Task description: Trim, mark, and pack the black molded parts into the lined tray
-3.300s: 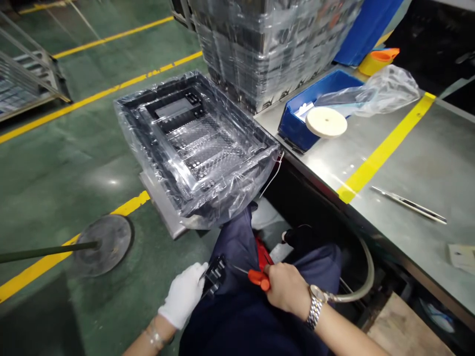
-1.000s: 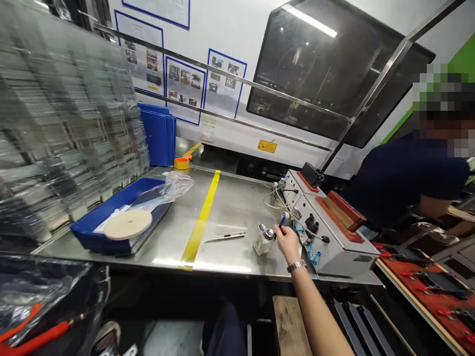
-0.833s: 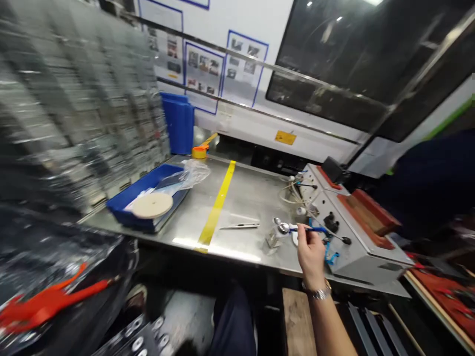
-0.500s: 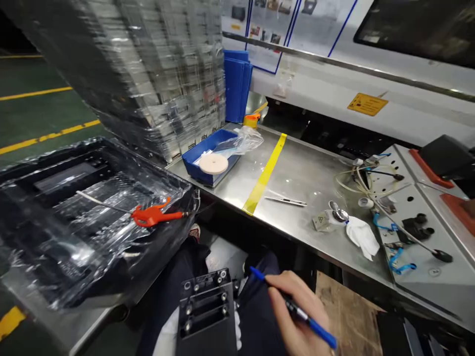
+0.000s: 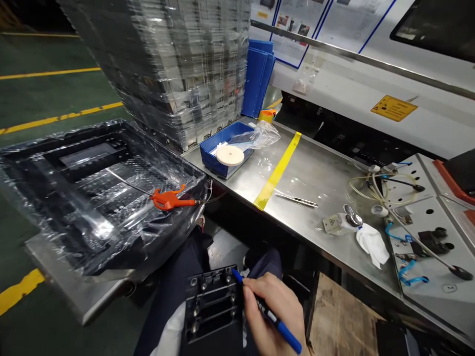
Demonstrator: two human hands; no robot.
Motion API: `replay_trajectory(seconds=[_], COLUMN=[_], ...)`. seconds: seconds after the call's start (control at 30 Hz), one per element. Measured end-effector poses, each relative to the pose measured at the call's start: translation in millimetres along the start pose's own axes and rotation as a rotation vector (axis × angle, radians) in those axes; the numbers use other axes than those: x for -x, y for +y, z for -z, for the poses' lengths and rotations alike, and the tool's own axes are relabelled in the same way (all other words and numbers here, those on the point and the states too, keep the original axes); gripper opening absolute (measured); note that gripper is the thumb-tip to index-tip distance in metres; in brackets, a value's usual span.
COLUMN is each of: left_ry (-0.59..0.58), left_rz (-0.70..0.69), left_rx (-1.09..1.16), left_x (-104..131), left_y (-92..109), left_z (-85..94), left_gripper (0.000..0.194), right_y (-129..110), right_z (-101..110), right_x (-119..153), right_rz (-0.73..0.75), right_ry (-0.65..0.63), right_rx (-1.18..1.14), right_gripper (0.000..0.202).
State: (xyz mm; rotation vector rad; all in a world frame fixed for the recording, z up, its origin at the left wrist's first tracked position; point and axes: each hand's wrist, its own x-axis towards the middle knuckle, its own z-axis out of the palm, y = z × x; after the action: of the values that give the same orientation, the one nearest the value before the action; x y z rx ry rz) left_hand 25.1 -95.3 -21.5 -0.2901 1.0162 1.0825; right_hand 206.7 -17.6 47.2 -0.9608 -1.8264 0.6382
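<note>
My bare right hand [image 5: 276,306] pinches a blue marker pen [image 5: 284,336]. The pen's front end is at the upper right corner of a black rectangular part [image 5: 213,316]; whether it touches cannot be made out. This part has crossbars, open slots and several round metal inserts. My left hand [image 5: 174,329], in a white glove, holds it from beneath above my lap. Glove fingertips show a little along the part's right edge, mostly hidden by my right hand.
A plastic-lined tray [image 5: 178,242] with an orange air blow gun [image 5: 170,199] is at left. On the metal bench [image 5: 237,190] are a blue bin [image 5: 213,167], a pale disc [image 5: 230,155], a slim knife-like tool [image 5: 297,200] and a white cloth [image 5: 373,244]. Wrapped stacks [image 5: 193,74] rise behind.
My right hand has moved left with the marker pen, bringing its front end from beside the black part to its upper right corner. The view has shifted slightly.
</note>
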Motion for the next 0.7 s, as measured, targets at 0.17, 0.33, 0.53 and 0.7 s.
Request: replay_trajectory(seconds=[0.17, 0.33, 0.53, 0.7], left_ry=[0.078, 0.065, 0.012, -0.053], left_rz=[-0.105, -0.124, -0.015, 0.114], left_rx=[-0.028, -0.054, -0.017, 0.023], left_x=[-3.5, -4.8, -1.2, 2.3], left_y=[3.0, 9.5, 2.4, -2.8], left_z=[10.0, 11.4, 3.0, -3.7], left_gripper=[0.029, 0.03, 0.037, 0.048], right_y=[-10.0, -14.2, -15.0, -18.8], right_z=[-1.0, -3.8, -4.0, -8.7], right_x=[0.2, -0.5, -2.6, -4.9], right_rz=[-0.016, 0.006, -0.024, -0.003], right_ry=[0.108, 0.121, 0.103, 0.085], right_rx=[-0.03, -0.053, -0.065, -0.088], right_gripper=[0.02, 0.022, 0.02, 0.021])
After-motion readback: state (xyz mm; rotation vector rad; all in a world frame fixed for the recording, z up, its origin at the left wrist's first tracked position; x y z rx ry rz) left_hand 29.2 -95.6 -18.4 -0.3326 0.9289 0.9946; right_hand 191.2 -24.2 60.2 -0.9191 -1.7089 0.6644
